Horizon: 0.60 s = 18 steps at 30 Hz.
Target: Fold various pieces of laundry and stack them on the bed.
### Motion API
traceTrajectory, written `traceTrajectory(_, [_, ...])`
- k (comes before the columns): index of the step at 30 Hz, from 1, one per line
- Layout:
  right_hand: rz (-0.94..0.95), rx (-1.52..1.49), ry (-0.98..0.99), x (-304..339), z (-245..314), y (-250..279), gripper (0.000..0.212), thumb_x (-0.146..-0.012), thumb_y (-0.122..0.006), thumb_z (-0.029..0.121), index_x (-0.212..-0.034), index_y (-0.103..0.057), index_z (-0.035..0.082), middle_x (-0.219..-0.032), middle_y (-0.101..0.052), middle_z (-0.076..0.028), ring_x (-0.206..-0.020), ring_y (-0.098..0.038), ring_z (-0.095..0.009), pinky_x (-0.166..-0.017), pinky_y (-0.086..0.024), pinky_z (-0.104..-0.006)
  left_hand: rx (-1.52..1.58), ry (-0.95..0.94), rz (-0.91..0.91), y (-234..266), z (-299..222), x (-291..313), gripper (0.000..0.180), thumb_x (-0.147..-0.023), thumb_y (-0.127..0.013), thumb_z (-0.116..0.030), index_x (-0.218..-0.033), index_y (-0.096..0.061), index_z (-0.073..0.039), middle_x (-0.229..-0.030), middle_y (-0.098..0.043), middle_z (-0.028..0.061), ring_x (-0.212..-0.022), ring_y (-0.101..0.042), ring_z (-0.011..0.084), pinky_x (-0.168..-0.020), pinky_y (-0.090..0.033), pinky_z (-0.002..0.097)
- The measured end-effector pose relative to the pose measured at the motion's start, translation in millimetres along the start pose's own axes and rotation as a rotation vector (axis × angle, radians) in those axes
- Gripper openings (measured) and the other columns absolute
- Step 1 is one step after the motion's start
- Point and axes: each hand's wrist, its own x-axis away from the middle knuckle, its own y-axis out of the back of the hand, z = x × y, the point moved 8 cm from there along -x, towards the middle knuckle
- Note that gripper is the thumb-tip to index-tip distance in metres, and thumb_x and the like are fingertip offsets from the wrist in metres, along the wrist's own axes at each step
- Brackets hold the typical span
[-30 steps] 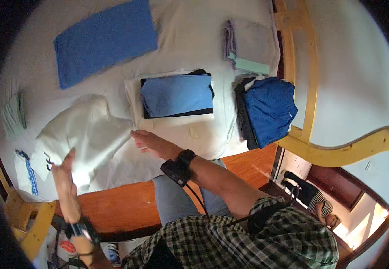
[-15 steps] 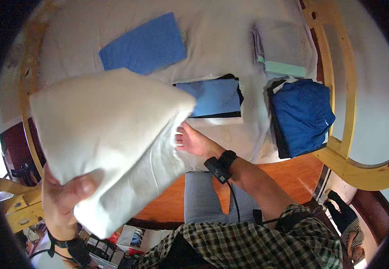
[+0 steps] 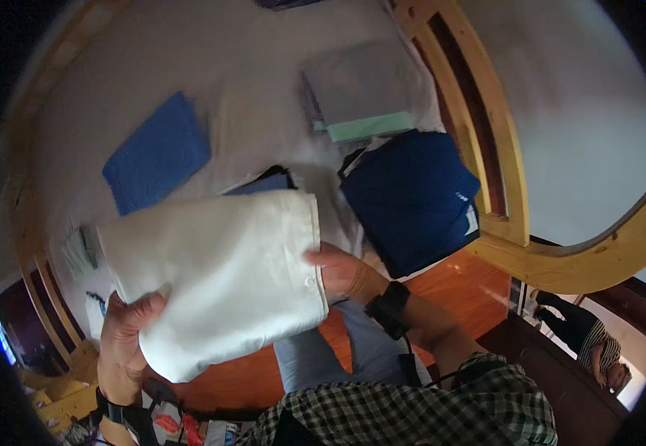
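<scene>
White folded cloth [image 3: 219, 279] fills the middle of the view, held up above a bed [image 3: 256, 111] with a pale sheet. Left hand [image 3: 126, 338] grips the cloth's lower left corner, thumb on top and fingers hidden behind. Right hand [image 3: 341, 271] pinches the cloth's right edge, where a small button shows; a black wristband [image 3: 387, 306] sits on that wrist.

On the sheet behind the cloth lie several folded things. A blue towel [image 3: 155, 152] lies flat to the upper left. A grey fold with a mint-green edge [image 3: 360, 89] rests at the top, and a navy garment [image 3: 412, 197] sits just below it, near the wooden bed frame [image 3: 486, 149]. A dark blue piece [image 3: 263, 182] peeks out just above the cloth's top edge. The person wears a checked shirt [image 3: 412, 409].
</scene>
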Motion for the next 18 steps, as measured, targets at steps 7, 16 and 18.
traceTrajectory(7, [-0.081, -0.559, -0.107, 27.9, 16.6, 43.3, 0.048, -0.073, -0.053, 0.011, -0.116, -0.034, 0.001, -0.108, -0.047, -0.011, -0.094, -0.05, -0.018, -0.082, -0.041, -0.0308, -0.297, 0.182, 0.072, -44.2, 16.0, -54.6, 0.049, -0.064, -0.064, -0.006, -0.106, -0.042, 0.005, -0.09, -0.056, 0.0147, -0.079, -0.057, 0.0212, -0.071, -0.048, 0.0303])
traceTrajectory(16, [-0.702, -0.493, -0.041, 172.0, 62.1, 122.8, 0.049, -0.071, -0.051, 0.001, -0.116, -0.031, 0.001, -0.111, -0.044, -0.014, -0.101, -0.045, -0.025, -0.086, -0.039, -0.0373, -0.746, -0.03, 0.634, -200.6, 24.8, -107.6, 0.047, -0.065, -0.062, -0.017, -0.105, -0.045, 0.001, -0.093, -0.055, 0.0115, -0.08, -0.054, 0.0168, -0.071, -0.044, 0.0267])
traceTrajectory(18, [-0.834, -0.446, 0.087, 203.3, 74.3, 125.5, 0.051, -0.069, -0.052, -0.001, -0.116, -0.031, 0.001, -0.112, -0.042, -0.013, -0.101, -0.045, -0.025, -0.085, -0.039, -0.0379, -0.823, -0.046, 0.751, -232.7, 33.0, -114.1, 0.037, -0.066, -0.062, -0.017, -0.097, -0.052, 0.001, -0.085, -0.058, 0.0102, -0.075, -0.055, 0.0145, -0.068, -0.044, 0.0243])
